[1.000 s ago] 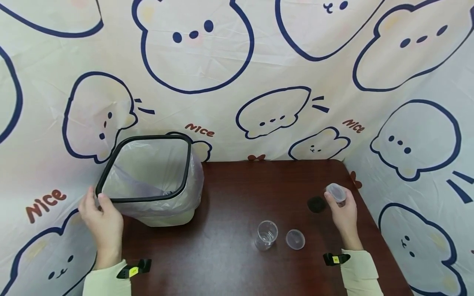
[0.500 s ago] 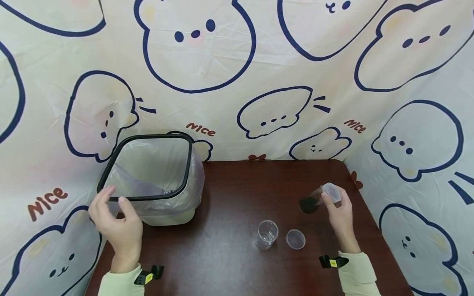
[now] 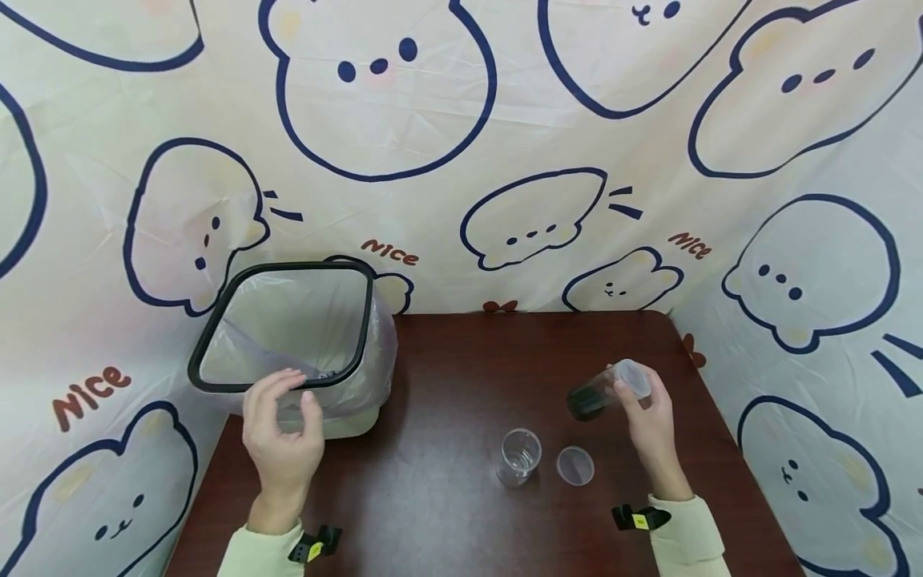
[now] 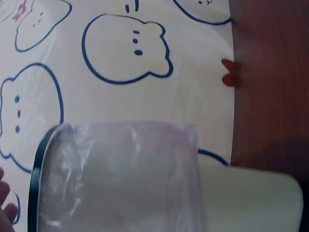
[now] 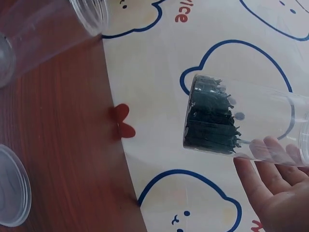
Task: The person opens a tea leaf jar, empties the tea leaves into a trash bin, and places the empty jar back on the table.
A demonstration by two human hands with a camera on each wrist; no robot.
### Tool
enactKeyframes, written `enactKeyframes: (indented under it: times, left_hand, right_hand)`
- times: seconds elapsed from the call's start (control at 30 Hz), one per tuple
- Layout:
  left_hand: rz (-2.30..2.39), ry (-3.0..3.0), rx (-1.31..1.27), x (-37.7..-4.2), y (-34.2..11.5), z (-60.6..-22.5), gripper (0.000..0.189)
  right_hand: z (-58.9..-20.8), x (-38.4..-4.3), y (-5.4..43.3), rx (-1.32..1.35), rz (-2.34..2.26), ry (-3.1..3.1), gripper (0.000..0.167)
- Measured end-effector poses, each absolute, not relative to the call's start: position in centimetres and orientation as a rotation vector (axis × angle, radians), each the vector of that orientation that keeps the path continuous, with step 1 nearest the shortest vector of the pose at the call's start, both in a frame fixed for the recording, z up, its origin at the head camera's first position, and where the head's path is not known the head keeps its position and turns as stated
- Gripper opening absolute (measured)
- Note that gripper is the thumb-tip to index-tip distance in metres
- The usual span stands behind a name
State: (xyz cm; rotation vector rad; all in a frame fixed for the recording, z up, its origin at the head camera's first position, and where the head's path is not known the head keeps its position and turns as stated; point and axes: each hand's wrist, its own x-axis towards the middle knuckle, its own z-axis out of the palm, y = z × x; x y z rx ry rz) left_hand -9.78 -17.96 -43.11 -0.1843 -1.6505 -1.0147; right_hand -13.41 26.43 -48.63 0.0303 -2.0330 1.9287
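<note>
My right hand (image 3: 654,437) grips a clear jar (image 3: 598,391) near its lidded end, above the table's right side. The jar has a translucent lid (image 3: 633,377) and tilts so that its base points away to the left. In the right wrist view, dark, stick-like pieces (image 5: 210,116) fill the base end of the jar. My left hand (image 3: 284,453) hovers in front of a lined trash bin (image 3: 364,425), fingers loosely bent and holding nothing. A small gap shows between those fingers (image 4: 4,191) and the bin's black rim (image 4: 35,193) in the left wrist view.
A second clear jar (image 3: 519,461), lidless, stands mid-table. Right of it lies a loose translucent lid (image 3: 575,466). The bin occupies the back left of the brown table (image 3: 447,513). Patterned cloth (image 3: 425,216) hangs behind and along the sides.
My left hand has left the bin's front left corner and moved right along its front. My right hand has drawn the lidded jar left and slightly nearer, tilting it more. The bin stays put.
</note>
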Motion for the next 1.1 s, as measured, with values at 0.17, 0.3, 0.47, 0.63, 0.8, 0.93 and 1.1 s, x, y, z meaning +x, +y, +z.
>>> enactKeyframes:
  times: [0.17,0.3,0.47,0.63,0.8,0.93,1.1]
  left_hand:
    - [-1.046,-1.654,-0.373,-9.7,-16.5,-43.2,0.022]
    - [-1.067,-1.728,-0.5,-9.9,-16.3,-44.6,0.021]
    - [-1.117,-1.946,-0.587,-9.9,-16.1,-46.2,0.028]
    - [-1.107,-2.219,-0.581,-9.6,-15.3,-47.0,0.047]
    - [-1.054,-2.319,-0.551,-9.6,-14.3,-47.5,0.06]
    - [-1.059,-2.399,-0.536,-9.6,-13.7,-47.6,0.067]
    - [-1.02,-2.526,-0.548,-9.4,-12.6,-47.7,0.08]
  right_hand:
    - [-48.5,-13.2,25.7,0.058,1.925,-2.047,0.032]
    - [-48.4,-13.2,25.2,0.109,1.962,-2.029,0.033]
    - [-48.3,-13.1,24.4,0.151,1.976,-2.016,0.035]
    - [-48.2,-12.9,23.5,0.227,1.999,-1.993,0.033]
    - [-48.2,-12.8,22.8,0.37,2.064,-1.94,0.033]
    - [-48.2,-12.5,22.0,0.422,2.108,-1.91,0.033]
    - [-48.5,-12.0,20.4,0.394,2.158,-1.865,0.032]
